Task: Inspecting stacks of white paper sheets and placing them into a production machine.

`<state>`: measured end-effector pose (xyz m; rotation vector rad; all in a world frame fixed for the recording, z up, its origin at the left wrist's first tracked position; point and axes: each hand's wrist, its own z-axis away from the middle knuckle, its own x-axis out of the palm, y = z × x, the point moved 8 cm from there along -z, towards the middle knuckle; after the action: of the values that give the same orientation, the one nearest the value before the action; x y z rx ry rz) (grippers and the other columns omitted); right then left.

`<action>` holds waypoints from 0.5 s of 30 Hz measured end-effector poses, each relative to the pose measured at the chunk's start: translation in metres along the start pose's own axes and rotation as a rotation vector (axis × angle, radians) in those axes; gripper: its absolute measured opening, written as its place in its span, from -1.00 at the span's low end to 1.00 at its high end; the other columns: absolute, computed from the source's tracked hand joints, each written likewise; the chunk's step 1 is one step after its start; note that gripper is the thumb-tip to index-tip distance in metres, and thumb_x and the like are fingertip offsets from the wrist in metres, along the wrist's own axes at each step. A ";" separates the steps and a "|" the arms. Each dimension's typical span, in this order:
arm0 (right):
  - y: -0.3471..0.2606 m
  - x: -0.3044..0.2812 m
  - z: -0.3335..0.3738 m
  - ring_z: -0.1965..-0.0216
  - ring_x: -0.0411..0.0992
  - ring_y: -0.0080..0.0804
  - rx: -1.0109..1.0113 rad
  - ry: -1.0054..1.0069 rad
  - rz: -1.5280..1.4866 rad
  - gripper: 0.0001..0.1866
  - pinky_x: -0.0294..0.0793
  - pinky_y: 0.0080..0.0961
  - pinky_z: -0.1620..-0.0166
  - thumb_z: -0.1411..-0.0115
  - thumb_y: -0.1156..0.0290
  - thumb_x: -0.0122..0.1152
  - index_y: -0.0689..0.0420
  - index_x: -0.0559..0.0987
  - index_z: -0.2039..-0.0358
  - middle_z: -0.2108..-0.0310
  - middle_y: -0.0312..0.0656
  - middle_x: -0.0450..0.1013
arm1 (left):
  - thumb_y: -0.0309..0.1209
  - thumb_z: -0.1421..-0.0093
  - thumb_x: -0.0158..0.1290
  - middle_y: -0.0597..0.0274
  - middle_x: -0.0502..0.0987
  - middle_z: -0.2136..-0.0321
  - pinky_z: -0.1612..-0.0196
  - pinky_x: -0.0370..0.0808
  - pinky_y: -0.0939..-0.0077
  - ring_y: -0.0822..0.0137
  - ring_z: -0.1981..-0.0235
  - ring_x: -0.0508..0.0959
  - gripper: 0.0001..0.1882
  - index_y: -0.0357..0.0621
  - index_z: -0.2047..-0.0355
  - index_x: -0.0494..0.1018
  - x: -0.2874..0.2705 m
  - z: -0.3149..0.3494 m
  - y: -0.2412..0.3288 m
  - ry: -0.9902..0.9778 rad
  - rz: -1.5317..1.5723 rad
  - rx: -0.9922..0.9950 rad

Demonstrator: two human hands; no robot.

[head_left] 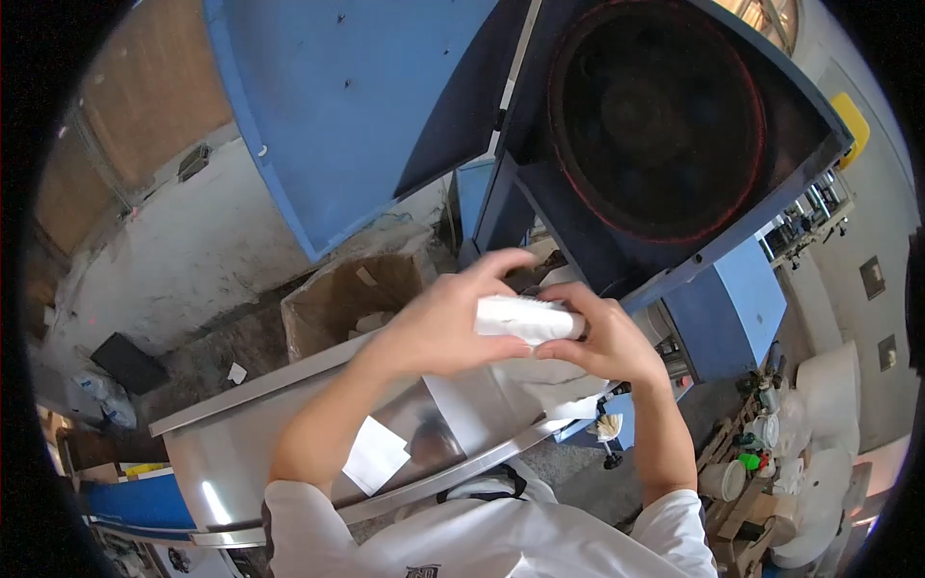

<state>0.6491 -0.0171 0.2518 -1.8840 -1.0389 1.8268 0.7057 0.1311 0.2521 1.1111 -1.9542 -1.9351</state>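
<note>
Both hands hold a white bundle of what looks like folded tissue paper (528,320) above the metal worktop, in front of the blue machine. My left hand (438,323) grips its left end, thumb along the near side and fingers partly blurred over the far side. At the other end my right hand (612,337) pinches it between thumb and curled fingers. On the metal worktop (289,433) below, flat white paper pieces (378,455) lie near my left forearm. More white paper (540,390) spreads beneath my hands.
The blue machine (819,125) with a large dark round disc (655,120) stands ahead, its blue door panel (337,106) swung out to the left. A cardboard box (332,308) sits beyond the worktop. Large white paper rolls (831,395) and a wooden pallet (725,433) are at right.
</note>
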 end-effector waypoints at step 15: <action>0.005 -0.002 0.003 0.25 0.57 -0.31 0.061 0.105 -0.118 -0.45 0.51 -0.43 0.21 -0.04 0.19 0.49 0.32 0.51 0.10 0.31 -0.03 0.56 | -0.32 -0.12 0.31 0.13 0.60 0.24 0.08 0.49 0.46 0.43 0.19 0.55 -0.54 -0.34 0.07 0.45 0.004 0.011 -0.056 0.152 0.310 -0.025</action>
<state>0.6482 -0.0229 0.2496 -1.8215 -1.0242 1.6569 0.7172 0.1440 0.1972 0.8608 -1.8863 -1.6595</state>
